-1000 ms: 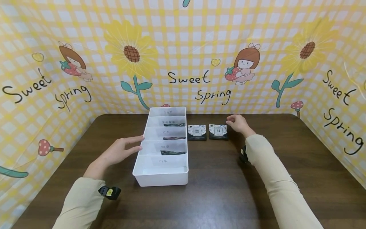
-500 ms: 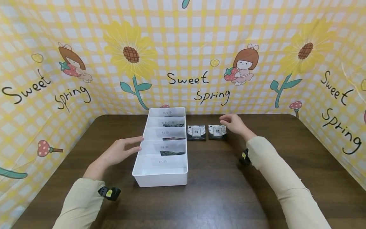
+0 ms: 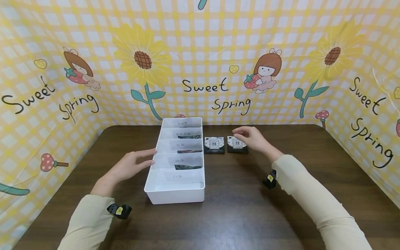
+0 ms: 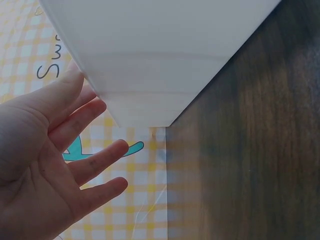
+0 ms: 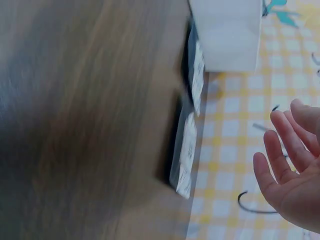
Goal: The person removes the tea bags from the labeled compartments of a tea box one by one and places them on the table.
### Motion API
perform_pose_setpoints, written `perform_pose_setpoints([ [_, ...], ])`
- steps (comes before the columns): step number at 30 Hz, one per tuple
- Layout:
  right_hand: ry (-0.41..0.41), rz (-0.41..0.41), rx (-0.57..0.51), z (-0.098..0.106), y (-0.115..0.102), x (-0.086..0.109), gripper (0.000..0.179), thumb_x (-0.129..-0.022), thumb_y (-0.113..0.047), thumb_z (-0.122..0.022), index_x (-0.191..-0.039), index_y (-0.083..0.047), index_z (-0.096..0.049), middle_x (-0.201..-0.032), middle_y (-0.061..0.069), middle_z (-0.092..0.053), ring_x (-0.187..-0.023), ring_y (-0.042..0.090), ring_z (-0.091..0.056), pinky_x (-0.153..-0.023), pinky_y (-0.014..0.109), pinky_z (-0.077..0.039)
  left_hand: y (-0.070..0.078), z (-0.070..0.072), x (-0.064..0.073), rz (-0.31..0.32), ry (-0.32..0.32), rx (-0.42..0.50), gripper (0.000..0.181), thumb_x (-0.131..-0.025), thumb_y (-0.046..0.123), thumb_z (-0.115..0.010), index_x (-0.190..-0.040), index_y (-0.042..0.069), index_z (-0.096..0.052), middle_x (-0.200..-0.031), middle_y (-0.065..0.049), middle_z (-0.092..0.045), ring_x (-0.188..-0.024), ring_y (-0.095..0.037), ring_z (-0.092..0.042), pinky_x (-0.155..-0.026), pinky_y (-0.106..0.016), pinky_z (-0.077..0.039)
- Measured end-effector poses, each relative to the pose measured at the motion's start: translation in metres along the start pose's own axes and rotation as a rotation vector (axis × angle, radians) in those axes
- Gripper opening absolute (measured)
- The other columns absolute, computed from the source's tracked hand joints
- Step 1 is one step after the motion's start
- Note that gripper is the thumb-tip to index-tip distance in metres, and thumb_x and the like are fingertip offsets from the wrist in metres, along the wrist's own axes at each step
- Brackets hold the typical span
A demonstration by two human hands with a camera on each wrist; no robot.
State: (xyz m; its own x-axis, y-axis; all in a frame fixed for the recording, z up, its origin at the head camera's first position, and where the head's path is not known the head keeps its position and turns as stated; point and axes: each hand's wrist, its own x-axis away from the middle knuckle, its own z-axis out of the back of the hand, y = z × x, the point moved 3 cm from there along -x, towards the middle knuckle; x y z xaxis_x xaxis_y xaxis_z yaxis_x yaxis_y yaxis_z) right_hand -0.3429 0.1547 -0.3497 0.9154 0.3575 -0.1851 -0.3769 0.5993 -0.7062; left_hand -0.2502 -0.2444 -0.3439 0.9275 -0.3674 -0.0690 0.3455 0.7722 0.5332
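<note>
A dark brown wooden table [image 3: 237,208] fills the lower half of the head view. At its centre stands a long white plastic divided tray [image 3: 175,196]. Just right of the tray's far end, two small dark square packets with pale labels [image 3: 214,144] [image 3: 236,144] lie flat, side by side.

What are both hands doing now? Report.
Left hand: open, flat against the tray, holding nothing.
Right hand: open, above the right packet, holding nothing.

My left hand [image 4: 45,165] lies with fingers straight, touching the white box [image 4: 160,55] wall, above the dark wooden table [image 4: 250,150].
</note>
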Motion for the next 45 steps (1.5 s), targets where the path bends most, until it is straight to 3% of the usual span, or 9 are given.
perform_pose_setpoints([
  [17, -0.069, 0.138, -0.095, -0.023, -0.059, 0.032, 0.023, -0.091, -0.015, -0.06, -0.111, -0.005, -0.066, -0.109, 0.012, -0.069, -0.1, 0.022, -0.064, -0.093, 0.043, -0.05, -0.002, 0.0, -0.002, -0.011, 0.001, 0.007, 0.048, -0.092, 0.027, -0.058, -0.134, 0.005, -0.05, -0.138, -0.016, -0.05, -0.13, -0.037, -0.043, -0.104, -0.055, -0.038],
  [27, -0.119, 0.264, -0.15, -0.046, -0.074, 0.046, 0.021, -0.089, -0.016, -0.063, -0.108, -0.008, -0.068, -0.104, 0.007, -0.071, -0.096, 0.015, -0.065, -0.089, 0.035, -0.053, 0.0, 0.001, 0.0, -0.011, 0.004, 0.008, 0.048, -0.092, 0.028, -0.058, -0.134, 0.005, -0.05, -0.137, -0.017, -0.05, -0.13, -0.038, -0.044, -0.103, -0.056, -0.038],
  [36, -0.162, 0.277, -0.182, -0.063, -0.083, 0.055, 0.022, -0.087, -0.016, -0.065, -0.107, -0.007, -0.069, -0.105, 0.009, -0.071, -0.099, 0.016, -0.065, -0.09, 0.044, -0.052, 0.001, 0.001, 0.001, -0.005, -0.002, 0.006, 0.048, -0.092, 0.029, -0.058, -0.134, 0.005, -0.05, -0.137, -0.017, -0.05, -0.13, -0.038, -0.044, -0.103, -0.056, -0.039],
  [45, -0.121, 0.283, -0.156, -0.076, -0.089, 0.055, 0.022, -0.085, -0.016, -0.068, -0.104, -0.005, -0.071, -0.104, 0.007, -0.072, -0.1, 0.019, -0.063, -0.086, 0.041, -0.053, 0.001, 0.001, 0.001, -0.006, -0.001, 0.004, 0.048, -0.092, 0.028, -0.058, -0.134, 0.005, -0.05, -0.137, -0.017, -0.05, -0.129, -0.038, -0.045, -0.103, -0.056, -0.039],
])
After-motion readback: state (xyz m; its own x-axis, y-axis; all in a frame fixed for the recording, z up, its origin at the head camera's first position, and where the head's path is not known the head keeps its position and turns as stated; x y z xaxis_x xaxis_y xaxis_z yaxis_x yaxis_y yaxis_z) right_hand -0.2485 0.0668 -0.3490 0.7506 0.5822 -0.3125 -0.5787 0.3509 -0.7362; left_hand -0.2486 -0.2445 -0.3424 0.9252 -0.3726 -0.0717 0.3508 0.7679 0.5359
